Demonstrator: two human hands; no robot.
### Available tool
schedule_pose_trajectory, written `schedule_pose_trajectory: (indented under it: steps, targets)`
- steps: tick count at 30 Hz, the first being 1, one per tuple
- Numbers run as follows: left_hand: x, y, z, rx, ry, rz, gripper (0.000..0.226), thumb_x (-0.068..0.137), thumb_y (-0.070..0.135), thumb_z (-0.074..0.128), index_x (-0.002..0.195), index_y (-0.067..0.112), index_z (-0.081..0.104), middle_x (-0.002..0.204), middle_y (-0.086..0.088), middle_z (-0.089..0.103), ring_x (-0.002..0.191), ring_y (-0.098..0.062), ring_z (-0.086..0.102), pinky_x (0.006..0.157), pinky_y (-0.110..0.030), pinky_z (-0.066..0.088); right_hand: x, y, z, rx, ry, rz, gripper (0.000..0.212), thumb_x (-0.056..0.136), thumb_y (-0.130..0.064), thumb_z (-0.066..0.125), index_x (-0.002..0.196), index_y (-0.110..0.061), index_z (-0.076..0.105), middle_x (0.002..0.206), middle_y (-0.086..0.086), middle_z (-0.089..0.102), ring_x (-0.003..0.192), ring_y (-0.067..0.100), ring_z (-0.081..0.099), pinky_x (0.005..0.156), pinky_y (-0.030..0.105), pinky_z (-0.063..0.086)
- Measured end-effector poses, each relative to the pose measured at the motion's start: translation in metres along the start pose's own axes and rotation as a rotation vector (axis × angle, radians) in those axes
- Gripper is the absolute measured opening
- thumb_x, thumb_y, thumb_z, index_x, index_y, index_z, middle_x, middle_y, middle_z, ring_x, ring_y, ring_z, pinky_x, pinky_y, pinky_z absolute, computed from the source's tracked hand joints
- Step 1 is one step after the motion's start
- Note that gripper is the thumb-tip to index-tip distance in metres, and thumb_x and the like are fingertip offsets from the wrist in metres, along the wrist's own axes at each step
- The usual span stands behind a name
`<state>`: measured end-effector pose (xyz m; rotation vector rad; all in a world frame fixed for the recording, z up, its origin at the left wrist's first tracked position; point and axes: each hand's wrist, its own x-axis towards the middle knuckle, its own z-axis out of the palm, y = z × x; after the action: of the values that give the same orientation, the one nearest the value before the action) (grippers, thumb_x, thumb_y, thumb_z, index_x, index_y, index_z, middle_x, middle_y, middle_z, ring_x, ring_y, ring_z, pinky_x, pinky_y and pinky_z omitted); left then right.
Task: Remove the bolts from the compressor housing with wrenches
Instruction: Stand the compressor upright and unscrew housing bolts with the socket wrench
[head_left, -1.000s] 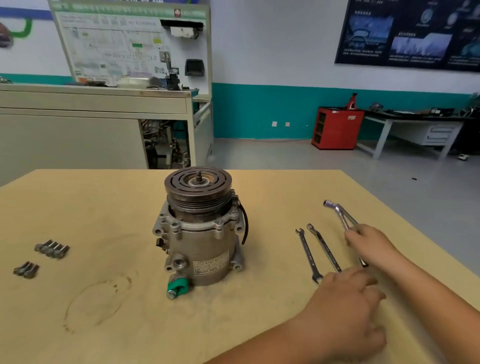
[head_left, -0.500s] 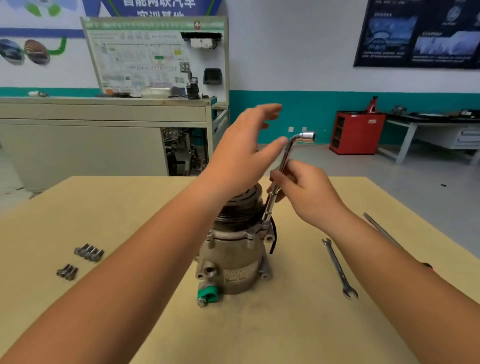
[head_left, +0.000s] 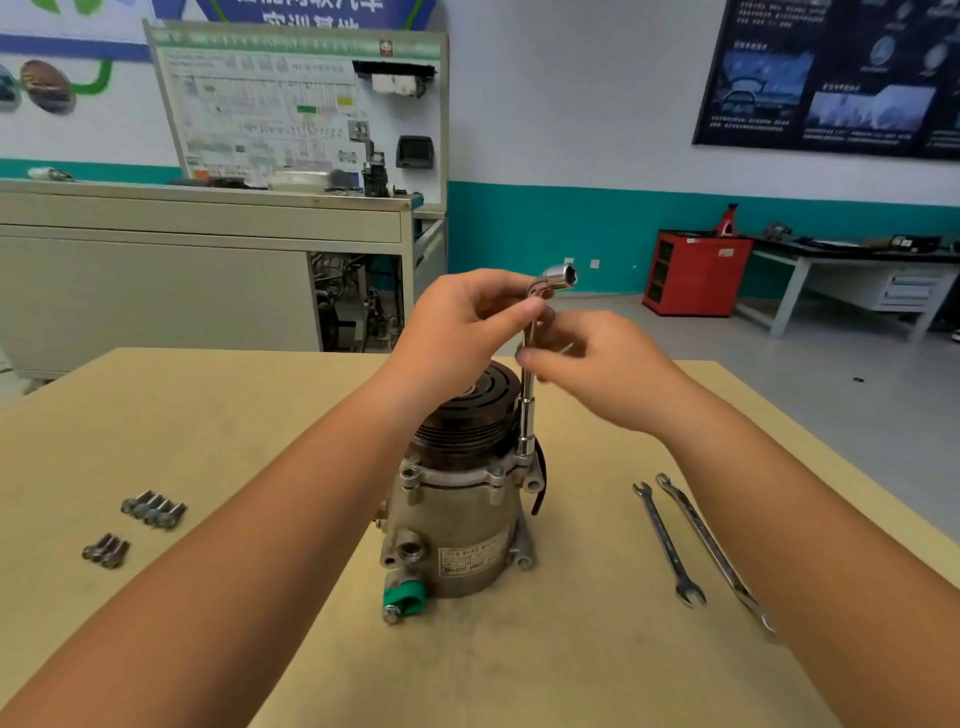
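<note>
The left hand (head_left: 457, 322), spread open a moment ago, now pinches the socket wrench (head_left: 527, 410) at its bend while the right hand (head_left: 602, 364) pinches the shaft, upright on the compressor (head_left: 457, 519) flange.

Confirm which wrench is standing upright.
The L-shaped socket wrench, held by left hand and right hand on the compressor; shorter spanner and longer spanner lie on the table.
</note>
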<state>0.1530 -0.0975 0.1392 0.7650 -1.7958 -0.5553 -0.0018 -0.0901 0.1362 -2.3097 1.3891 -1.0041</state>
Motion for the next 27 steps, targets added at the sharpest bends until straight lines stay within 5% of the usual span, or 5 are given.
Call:
schedule_pose_trajectory:
  steps: [5, 8, 16, 22, 27]
  targets:
    - [-0.003, -0.005, 0.001, -0.023, 0.039, -0.009, 0.017, 0.088, 0.012, 0.067, 0.088, 0.029, 0.066, 0.076, 0.015, 0.068, 0.076, 0.0, 0.065, 0.079, -0.02, 0.053, 0.008, -0.014, 0.003, 0.36, 0.442, -0.137, 0.007, 0.093, -0.031, 0.053, 0.098, -0.027, 0.054, 0.088, -0.017, 0.058, 0.083, -0.008, 0.057, 0.069, 0.005, 0.041]
    - [-0.005, -0.008, 0.004, 0.027, 0.027, 0.018, 0.02, 0.087, 0.012, 0.068, 0.086, 0.032, 0.065, 0.062, 0.02, 0.061, 0.062, 0.008, 0.054, 0.064, -0.011, 0.044, 0.013, -0.023, 0.004, 0.229, 0.612, -0.247, 0.021, 0.089, -0.035, 0.054, 0.08, -0.018, 0.064, 0.072, -0.009, 0.064, 0.07, 0.001, 0.061, 0.063, 0.018, 0.047]
    - [-0.008, -0.009, 0.004, 0.131, -0.142, -0.011, 0.022, 0.088, 0.017, 0.066, 0.08, 0.036, 0.06, 0.062, 0.028, 0.062, 0.064, 0.012, 0.056, 0.062, -0.003, 0.038, 0.025, -0.016, 0.01, -0.036, 0.67, -0.269, 0.051, 0.092, -0.039, 0.045, 0.069, 0.0, 0.068, 0.065, 0.01, 0.065, 0.064, 0.023, 0.059, 0.058, 0.038, 0.042]
    - [-0.008, -0.011, 0.0, 0.107, -0.215, -0.047, 0.013, 0.087, 0.019, 0.067, 0.088, 0.032, 0.066, 0.075, 0.018, 0.069, 0.073, 0.008, 0.06, 0.072, -0.016, 0.044, 0.032, -0.007, 0.02, 0.388, 0.654, -0.145, 0.051, 0.094, -0.037, 0.037, 0.052, -0.02, 0.061, 0.038, -0.011, 0.049, 0.041, 0.004, 0.048, 0.048, 0.02, 0.04]
    - [-0.009, -0.011, -0.001, 0.125, -0.25, -0.052, 0.014, 0.09, 0.02, 0.064, 0.092, 0.033, 0.066, 0.087, 0.008, 0.073, 0.081, 0.003, 0.064, 0.08, -0.017, 0.048, 0.042, 0.001, 0.019, 0.98, 0.3, 0.142, 0.064, 0.095, -0.049, 0.036, 0.041, -0.022, 0.057, 0.04, -0.008, 0.043, 0.036, 0.004, 0.038, 0.043, 0.022, 0.031]
